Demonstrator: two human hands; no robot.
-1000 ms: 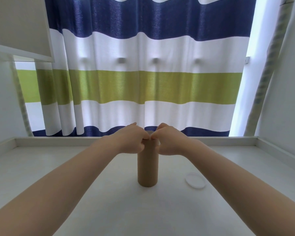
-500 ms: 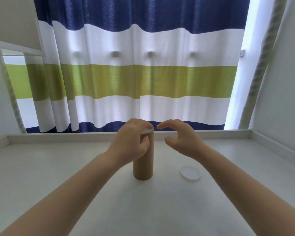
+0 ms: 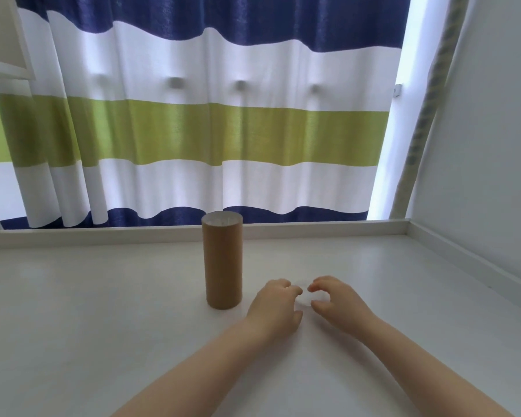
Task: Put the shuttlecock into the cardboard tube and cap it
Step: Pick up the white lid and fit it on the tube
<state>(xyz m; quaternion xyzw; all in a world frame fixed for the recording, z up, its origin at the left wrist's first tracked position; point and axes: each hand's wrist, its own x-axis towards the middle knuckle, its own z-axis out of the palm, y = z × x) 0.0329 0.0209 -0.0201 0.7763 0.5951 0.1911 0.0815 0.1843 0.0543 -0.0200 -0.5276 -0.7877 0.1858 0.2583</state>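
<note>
Brown cardboard tube point(image 3: 222, 260) stands upright on white counter point(image 3: 88, 311), white showing at open top. Both hands low on counter at tube's 4 o'clock. Left hand point(image 3: 275, 308) and right hand point(image 3: 333, 302) curled, fingertips near each other. Striped curtain point(image 3: 193, 115) at 12 o'clock.

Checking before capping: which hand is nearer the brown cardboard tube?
The left hand, just right of the tube; the right hand lies farther out.

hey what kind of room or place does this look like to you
Probably a room at home, at a wide white window ledge or built-in counter. A floor-length curtain in navy, white and lime stripes hangs behind it with daylight at its edge, and plain white walls close the corner. A brown cardboard tube stands there.
</note>
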